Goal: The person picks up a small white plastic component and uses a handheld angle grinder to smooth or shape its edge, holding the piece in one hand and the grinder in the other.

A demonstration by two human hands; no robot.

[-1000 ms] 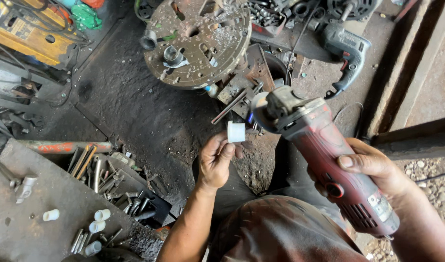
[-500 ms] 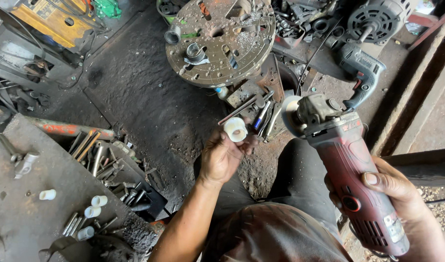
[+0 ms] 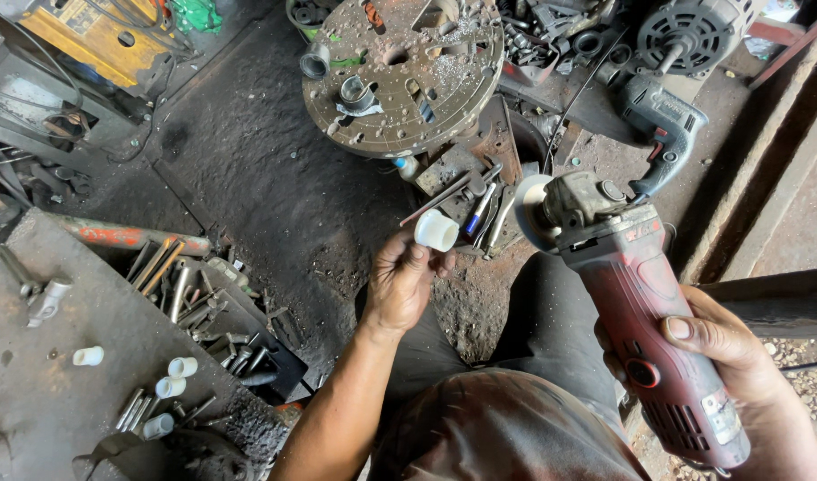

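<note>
My left hand (image 3: 400,283) pinches a short white plastic tube piece (image 3: 436,231) between fingertips, holding it up over the dirty floor. My right hand (image 3: 727,356) grips the body of a red angle grinder (image 3: 645,321), whose disc end (image 3: 535,214) points toward the white piece and stays a little to its right, not touching it. My knees and grey trousers fill the bottom of the view.
A round rusty metal plate (image 3: 400,71) with holes lies ahead, with loose tools (image 3: 475,200) beside it. A grey drill (image 3: 662,125) and an electric motor (image 3: 694,36) lie at the upper right. Left, a metal slab (image 3: 34,392) carries white tube pieces (image 3: 177,379) and several bolts.
The white piece has turned in my left fingers and sits slightly higher. The grinder has drawn nearer to it, its disc facing the piece.
</note>
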